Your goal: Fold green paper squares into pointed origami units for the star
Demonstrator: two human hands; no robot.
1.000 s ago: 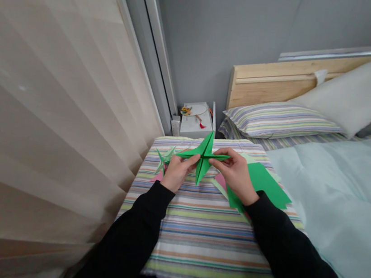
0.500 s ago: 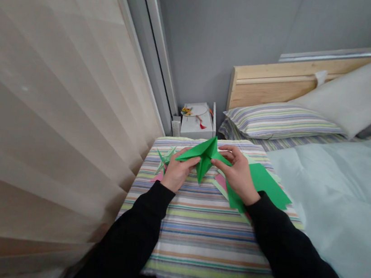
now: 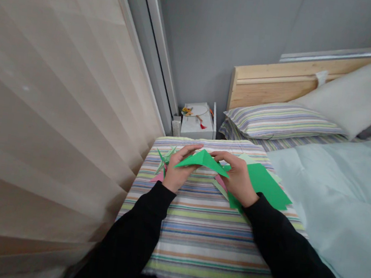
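A folded piece of green paper (image 3: 202,158) is held between both hands above the striped cloth, its peak pointing up and its two wings sloping down to each side. My left hand (image 3: 180,168) grips its left part, fingers curled behind it. On the right side my right hand (image 3: 235,175) is closed on the other wing, with the fingertips partly hidden behind the paper. Beneath and beside the right hand lies a stack of green paper sheets (image 3: 268,186), with pale green and pink sheets showing at its edges. Left of my left hand rests a pale green folded paper shape (image 3: 164,159).
The striped cloth (image 3: 206,242) covers the table. A pink paper piece (image 3: 157,176) lies at its left. Beyond stands a white bedside cabinet (image 3: 194,126) with tasselled trinkets. A beige curtain (image 3: 55,117) hangs left; a bed with a light blue quilt (image 3: 343,187) is right.
The green folded paper has been turned in my hands. Its lower point and inner folds faced me before; now a smooth ridge with two sloping wings shows. My fingers have shifted behind it.
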